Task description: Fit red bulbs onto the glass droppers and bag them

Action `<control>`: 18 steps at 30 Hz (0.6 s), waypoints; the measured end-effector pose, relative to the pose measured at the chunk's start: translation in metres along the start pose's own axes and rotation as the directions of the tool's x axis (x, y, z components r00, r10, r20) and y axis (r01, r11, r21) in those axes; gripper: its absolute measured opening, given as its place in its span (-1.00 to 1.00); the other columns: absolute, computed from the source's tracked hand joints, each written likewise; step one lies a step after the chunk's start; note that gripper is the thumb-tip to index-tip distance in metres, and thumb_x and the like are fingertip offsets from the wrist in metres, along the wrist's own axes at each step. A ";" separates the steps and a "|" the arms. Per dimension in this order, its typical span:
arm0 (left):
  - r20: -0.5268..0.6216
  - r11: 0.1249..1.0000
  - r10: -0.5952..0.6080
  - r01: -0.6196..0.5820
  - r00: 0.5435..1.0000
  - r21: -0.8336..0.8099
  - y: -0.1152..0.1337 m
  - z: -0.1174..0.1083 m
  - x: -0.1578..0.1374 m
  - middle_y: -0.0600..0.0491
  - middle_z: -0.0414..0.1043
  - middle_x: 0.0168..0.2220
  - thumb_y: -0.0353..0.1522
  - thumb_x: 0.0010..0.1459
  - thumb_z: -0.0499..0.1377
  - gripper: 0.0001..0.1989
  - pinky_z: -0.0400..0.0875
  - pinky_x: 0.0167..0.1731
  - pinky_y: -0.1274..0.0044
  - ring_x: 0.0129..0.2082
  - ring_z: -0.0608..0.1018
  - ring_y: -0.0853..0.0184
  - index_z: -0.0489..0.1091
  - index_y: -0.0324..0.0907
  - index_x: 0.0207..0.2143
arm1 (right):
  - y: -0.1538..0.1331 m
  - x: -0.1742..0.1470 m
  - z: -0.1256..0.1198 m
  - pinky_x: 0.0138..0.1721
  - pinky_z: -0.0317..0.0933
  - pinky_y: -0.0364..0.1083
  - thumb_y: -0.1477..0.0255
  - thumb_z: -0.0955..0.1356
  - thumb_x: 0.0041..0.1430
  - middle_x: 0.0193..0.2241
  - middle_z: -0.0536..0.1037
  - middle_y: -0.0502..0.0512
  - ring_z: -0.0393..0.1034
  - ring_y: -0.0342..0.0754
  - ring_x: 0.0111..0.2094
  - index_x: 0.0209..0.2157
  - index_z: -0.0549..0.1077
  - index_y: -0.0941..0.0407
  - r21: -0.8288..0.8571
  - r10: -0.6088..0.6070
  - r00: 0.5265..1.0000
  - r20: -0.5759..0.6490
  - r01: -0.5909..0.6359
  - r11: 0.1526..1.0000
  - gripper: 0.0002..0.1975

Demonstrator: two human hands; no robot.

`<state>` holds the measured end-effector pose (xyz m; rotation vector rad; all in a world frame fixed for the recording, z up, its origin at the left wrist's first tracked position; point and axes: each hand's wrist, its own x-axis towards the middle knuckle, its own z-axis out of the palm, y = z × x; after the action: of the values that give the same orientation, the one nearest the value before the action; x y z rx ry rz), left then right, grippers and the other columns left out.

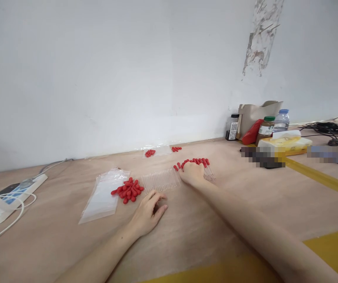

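My left hand (148,214) rests on the table with its fingers loosely bent and the thumb apart, holding nothing visible. Its fingertips lie by the near edge of a row of thin clear tubes (159,180). To the left of that row is a pile of red rubber bulbs (128,189). My right hand (192,173) is closed, fingers bent down, over a row of droppers (206,162), clear tubes with red bulbs on top. It hides part of this row, and what its fingertips grip cannot be made out.
Clear plastic bags (102,196) lie left of the bulbs; another small bag (157,151) with red bulbs is near the wall. A power strip (12,200) with white cables is at left. Bottles, a jar (265,129) and a tissue pack (285,144) stand at right.
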<state>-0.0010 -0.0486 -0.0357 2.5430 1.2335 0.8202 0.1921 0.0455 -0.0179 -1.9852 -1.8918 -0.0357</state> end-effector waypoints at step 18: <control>0.019 0.999 0.009 -0.008 1.000 -0.035 -0.002 0.000 0.001 0.06 0.26 -0.35 -0.39 0.12 0.03 -0.89 0.28 -0.44 0.56 -0.45 0.37 0.40 0.33 -0.17 -0.32 | -0.004 -0.004 -0.001 -0.16 -0.13 0.06 0.26 0.17 0.08 -0.37 0.50 0.23 0.35 0.04 -0.31 -0.34 0.45 0.18 -0.036 -0.066 0.997 0.048 0.068 0.997 -0.66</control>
<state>-0.0011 -0.0464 -0.0361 2.5248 1.1931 0.8095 0.1880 0.0416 -0.0174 -1.9629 -2.0010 -0.0440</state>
